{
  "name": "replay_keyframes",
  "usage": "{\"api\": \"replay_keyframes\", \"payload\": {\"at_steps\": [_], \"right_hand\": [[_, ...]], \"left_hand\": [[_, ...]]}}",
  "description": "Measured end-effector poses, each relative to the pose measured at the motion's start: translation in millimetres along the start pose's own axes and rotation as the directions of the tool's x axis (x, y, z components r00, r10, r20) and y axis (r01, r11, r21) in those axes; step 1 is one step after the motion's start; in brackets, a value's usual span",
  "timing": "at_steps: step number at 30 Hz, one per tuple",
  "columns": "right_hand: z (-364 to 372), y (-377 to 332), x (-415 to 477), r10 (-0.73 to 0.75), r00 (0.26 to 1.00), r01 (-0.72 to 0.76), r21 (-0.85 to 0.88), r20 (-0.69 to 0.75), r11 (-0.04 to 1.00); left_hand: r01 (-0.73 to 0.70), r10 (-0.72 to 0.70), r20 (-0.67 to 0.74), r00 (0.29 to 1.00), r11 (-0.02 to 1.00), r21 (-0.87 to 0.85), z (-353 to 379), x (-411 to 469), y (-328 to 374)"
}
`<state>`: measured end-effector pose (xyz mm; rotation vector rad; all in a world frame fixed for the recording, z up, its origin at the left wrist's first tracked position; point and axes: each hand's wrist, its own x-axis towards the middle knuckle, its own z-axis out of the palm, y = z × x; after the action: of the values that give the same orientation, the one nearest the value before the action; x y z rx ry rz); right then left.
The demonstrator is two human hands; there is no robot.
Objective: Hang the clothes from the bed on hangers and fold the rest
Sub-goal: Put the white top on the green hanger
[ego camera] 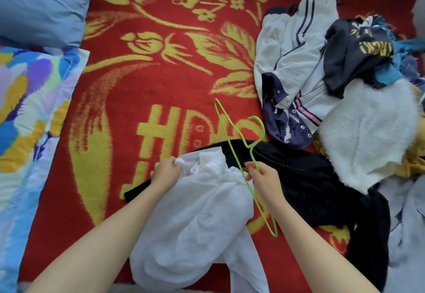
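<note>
While pinching a thin green wire hanger (248, 146) between thumb and curled fingers of the right hand (262, 174), clutching with the left hand (166, 173) the bunched top of a sheer white shirt (190, 223). Under the shirt: woolly red blanket (161, 74) with yellow flowers. Just right of the shirt, partly beneath it: black knit garment (310, 184). Farther right: fluffy white sweater (368, 132), smooth striped jacket (294, 51).

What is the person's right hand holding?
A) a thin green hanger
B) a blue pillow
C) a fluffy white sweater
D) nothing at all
A: the right hand pinches the green hanger by its wire, while the left hand grips the white garment.
</note>
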<state>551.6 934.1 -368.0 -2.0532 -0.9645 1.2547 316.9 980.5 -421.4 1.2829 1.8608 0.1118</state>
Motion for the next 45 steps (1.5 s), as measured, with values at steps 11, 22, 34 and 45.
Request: {"api": "replay_keyframes", "payload": {"at_steps": [11,22,34,45], "right_hand": [[-6.1,-183.6,-66.1,-0.447,0.893,0.43,0.205,0.046,0.879],[2.4,-258.3,-136.4,-0.588,0.786,0.58,0.101,0.19,0.808],[68.0,-229.6,-142.8,-0.447,0.852,0.462,0.011,0.274,0.887],[50.3,-189.0,-122.8,-0.328,0.942,0.334,-0.166,0.063,0.928]], "left_hand": [[-0.41,0.511,-0.094,0.854,0.552,-0.726,-219.6,-122.0,128.1],[-0.711,0.478,-0.585,0.655,0.126,-0.692,-363.6,-263.8,207.5],[-0.831,-0.002,-0.838,0.546,0.122,-0.542,-466.4,-273.2,145.3],[-0.313,-0.286,-0.672,0.684,0.717,-0.623,-363.9,-146.3,-35.3]]}}
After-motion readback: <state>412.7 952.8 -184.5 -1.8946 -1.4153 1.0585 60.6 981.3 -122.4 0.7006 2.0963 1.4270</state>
